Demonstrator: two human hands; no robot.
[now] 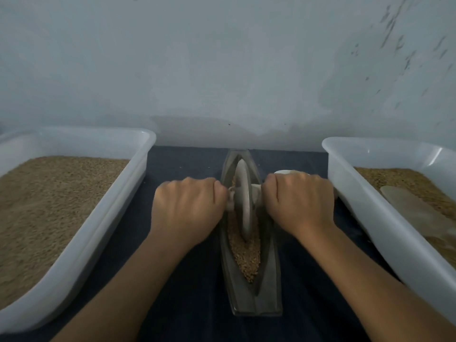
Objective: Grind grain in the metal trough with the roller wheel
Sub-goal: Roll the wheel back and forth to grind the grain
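Observation:
A long, boat-shaped metal trough (267,287) lies lengthwise on the dark cloth in the middle of the view. Brown grain (248,255) fills its groove. A grey roller wheel (243,198) stands upright on edge in the groove, toward the far half. My left hand (187,206) grips the wheel's axle handle on the left side. My right hand (298,201) grips the handle on the right side. Both handles are mostly hidden inside my fists.
A white plastic tub (118,193) filled with grain stands at the left. Another white tub (365,208) at the right holds grain and a pale flat scoop (414,211). A small white bowl (283,172) peeks out behind my right hand. A wall rises close behind.

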